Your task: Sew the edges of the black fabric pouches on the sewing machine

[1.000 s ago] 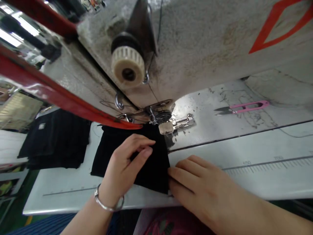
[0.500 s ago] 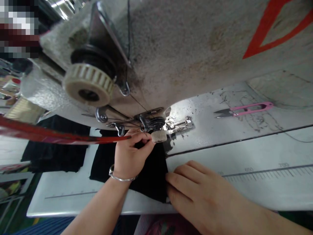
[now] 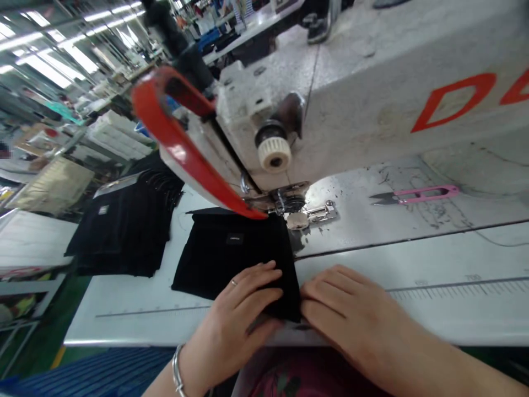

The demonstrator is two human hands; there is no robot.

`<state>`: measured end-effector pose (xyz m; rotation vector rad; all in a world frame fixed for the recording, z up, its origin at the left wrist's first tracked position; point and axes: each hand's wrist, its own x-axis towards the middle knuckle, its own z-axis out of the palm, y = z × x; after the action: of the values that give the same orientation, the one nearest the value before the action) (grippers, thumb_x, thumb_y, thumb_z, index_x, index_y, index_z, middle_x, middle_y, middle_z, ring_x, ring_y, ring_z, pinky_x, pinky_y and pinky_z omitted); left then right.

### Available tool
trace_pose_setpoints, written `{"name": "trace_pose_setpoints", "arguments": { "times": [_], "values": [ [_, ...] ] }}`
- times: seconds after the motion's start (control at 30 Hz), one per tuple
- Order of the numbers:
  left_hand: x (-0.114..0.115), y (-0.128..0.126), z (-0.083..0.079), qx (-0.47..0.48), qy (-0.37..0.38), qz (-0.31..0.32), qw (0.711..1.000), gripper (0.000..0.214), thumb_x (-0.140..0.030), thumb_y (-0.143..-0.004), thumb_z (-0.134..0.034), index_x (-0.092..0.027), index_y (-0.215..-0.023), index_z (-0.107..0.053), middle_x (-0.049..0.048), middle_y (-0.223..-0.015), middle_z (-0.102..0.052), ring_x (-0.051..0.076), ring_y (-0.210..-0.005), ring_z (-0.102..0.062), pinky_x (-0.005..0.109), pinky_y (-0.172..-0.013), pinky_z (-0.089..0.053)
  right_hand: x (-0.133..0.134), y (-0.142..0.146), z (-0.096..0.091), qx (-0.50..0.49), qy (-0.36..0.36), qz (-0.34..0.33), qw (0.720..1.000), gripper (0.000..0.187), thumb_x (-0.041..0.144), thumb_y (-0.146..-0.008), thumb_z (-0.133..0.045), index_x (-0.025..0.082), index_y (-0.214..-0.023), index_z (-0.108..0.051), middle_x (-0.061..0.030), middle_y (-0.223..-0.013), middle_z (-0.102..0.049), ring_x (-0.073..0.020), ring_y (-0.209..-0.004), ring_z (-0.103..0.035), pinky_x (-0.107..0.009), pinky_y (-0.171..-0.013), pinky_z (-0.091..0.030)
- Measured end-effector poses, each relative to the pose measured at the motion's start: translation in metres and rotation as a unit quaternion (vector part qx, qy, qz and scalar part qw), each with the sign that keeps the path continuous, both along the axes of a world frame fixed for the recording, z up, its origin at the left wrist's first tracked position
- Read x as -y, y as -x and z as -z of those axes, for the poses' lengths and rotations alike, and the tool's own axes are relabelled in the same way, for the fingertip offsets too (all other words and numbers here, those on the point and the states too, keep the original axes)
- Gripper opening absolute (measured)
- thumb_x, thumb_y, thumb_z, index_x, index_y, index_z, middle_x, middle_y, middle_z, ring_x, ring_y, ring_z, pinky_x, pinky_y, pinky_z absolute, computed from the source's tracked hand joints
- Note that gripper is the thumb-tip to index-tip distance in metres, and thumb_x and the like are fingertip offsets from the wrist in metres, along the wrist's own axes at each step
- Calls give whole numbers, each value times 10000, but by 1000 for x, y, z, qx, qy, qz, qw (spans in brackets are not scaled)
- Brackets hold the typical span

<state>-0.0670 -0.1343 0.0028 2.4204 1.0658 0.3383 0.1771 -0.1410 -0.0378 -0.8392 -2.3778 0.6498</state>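
A folded piece of black fabric point(image 3: 223, 253) with a small label lies on the white table, its far edge under the presser foot point(image 3: 295, 207) of a grey sewing machine point(image 3: 363, 105). My left hand point(image 3: 237, 317) rests flat on the near end of the fabric, fingers stretched out, a ring on one finger and a bangle at the wrist. My right hand point(image 3: 351, 320) lies flat beside it on the table, fingertips touching the fabric's right near corner.
A stack of black fabric pieces point(image 3: 124, 226) lies at the left of the table. Pink thread snips point(image 3: 417, 194) rest on the machine bed at the right. A ruler scale point(image 3: 454, 289) runs along the table point(image 3: 413, 314). A red guard point(image 3: 182, 149) curves from the machine head.
My left hand has drawn back from the presser foot, where it was pinching something, and now lies flat on the near end of the fabric. The camera view has lifted and shifted left.
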Motion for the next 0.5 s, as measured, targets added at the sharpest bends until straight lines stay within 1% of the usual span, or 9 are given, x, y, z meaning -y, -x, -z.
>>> {"name": "trace_pose_setpoints", "arguments": {
  "times": [0.03,0.07,0.17,0.23,0.27,0.37,0.5],
  "values": [
    [5,1,4,24,-2,-4,1000,332,-124,-897,-612,-181,-1221,-561,96,-1362,-549,244,-1345,-433,437,-1150,-366,1,0,2,-3,1,5,1000,101,104,-914,-531,192,-915,-580,-25,-954,-608,-203,-852,-504,-385,-811,-412],
    [8,2,7,55,4,-15,998,319,-77,-920,-542,-183,-1220,-561,85,-1351,-561,226,-1341,-444,429,-1159,-357,2,-1,4,-6,-1,10,1000,108,105,-925,-520,193,-898,-575,-22,-945,-605,-199,-849,-505,-382,-809,-407],
    [11,1,14,133,47,-94,985,300,-74,-963,-445,-207,-1198,-575,47,-1299,-603,182,-1289,-504,376,-1143,-383,7,-2,8,-16,-18,30,999,95,124,-941,-527,190,-909,-588,-20,-938,-614,-190,-847,-521,-370,-798,-403],
    [11,0,15,156,50,-141,976,288,-85,-975,-422,-225,-1166,-587,25,-1268,-621,159,-1258,-529,328,-1104,-413,10,-2,9,-27,-26,51,998,76,145,-945,-541,190,-952,-602,-20,-940,-624,-185,-846,-532,-365,-791,-403],
    [11,0,16,161,42,-151,974,283,-87,-975,-420,-227,-1154,-588,21,-1259,-624,156,-1249,-534,316,-1090,-419,12,-2,10,-32,-27,61,997,73,158,-946,-549,192,-973,-608,-20,-944,-628,-184,-846,-535,-364,-787,-404],
    [12,0,20,170,16,-164,972,272,-87,-968,-415,-218,-1149,-571,29,-1242,-621,157,-1221,-550,311,-1057,-430,15,0,10,-33,-28,85,995,87,189,-943,-572,205,-1004,-632,-22,-948,-632,-183,-843,-538,-363,-775,-407],
    [13,-1,25,186,5,-190,964,264,-95,-968,-401,-216,-1151,-548,38,-1222,-622,159,-1180,-571,318,-1014,-454,17,3,8,-36,-48,119,991,88,236,-924,-614,198,-991,-655,-37,-930,-630,-196,-837,-529,-372,-761,-414]
  ]
}}
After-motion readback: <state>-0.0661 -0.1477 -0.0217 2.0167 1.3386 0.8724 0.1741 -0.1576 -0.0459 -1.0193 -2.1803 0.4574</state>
